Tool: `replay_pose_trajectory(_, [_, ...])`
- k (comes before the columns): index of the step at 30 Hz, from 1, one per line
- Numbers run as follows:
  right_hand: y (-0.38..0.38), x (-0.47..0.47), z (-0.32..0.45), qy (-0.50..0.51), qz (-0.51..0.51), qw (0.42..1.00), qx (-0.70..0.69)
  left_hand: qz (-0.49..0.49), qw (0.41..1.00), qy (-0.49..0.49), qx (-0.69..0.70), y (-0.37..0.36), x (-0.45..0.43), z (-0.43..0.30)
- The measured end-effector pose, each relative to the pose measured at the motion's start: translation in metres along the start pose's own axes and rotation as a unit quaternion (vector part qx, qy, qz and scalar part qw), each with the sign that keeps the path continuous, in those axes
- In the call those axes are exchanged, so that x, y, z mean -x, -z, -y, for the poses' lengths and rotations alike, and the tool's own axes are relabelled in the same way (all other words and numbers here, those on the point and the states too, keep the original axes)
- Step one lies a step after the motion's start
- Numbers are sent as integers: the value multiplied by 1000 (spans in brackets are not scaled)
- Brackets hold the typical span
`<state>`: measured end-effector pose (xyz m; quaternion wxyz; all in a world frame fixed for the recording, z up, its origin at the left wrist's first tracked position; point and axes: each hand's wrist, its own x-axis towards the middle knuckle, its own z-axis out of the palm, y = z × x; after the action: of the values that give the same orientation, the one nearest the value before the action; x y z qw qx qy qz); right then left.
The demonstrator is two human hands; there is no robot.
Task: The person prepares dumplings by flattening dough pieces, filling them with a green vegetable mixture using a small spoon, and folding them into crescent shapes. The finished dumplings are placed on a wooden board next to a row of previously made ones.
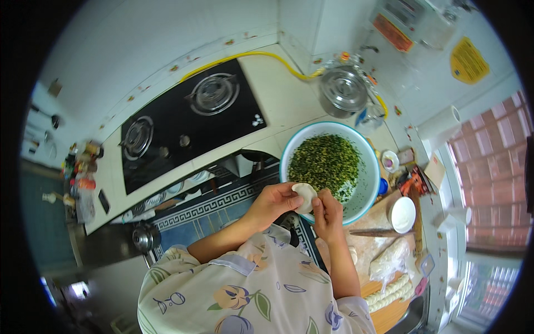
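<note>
Between my two hands is a pale round piece of dough (306, 197), which looks partly folded; whether filling lies inside cannot be seen. My left hand (273, 206) pinches its left edge between thumb and fingers. On the other side, the thumb and fingers of my right hand (328, 212) grip the right edge. Both hands are over the near rim of a white basin (369, 198) with a teal edge. Chopped green filling (323, 160) is heaped inside it, mostly toward the far left, with bare wall showing at lower right.
A floured board (371, 246) carries a rolling pin (377, 234), a white bowl (402, 215) and bagged dough (390, 261). Rows of shaped dumplings (388, 292) lie on a wooden board (386, 319). Beyond are a lidded steel pot (343, 92) and a black gas hob (179, 121).
</note>
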<state>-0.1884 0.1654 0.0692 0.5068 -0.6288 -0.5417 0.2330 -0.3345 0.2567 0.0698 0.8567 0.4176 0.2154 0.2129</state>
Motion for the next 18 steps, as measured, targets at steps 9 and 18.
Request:
replay_pose_trajectory(9, [-33, -4, 25, 72, 114, 990, -42, -56, 996, -68, -8, 17, 66, -7])
replay_pose_trajectory(18, [-151, -3, 69, 76, 207, 975, -5, -73, 991, -110, -12, 114, 155, -24])
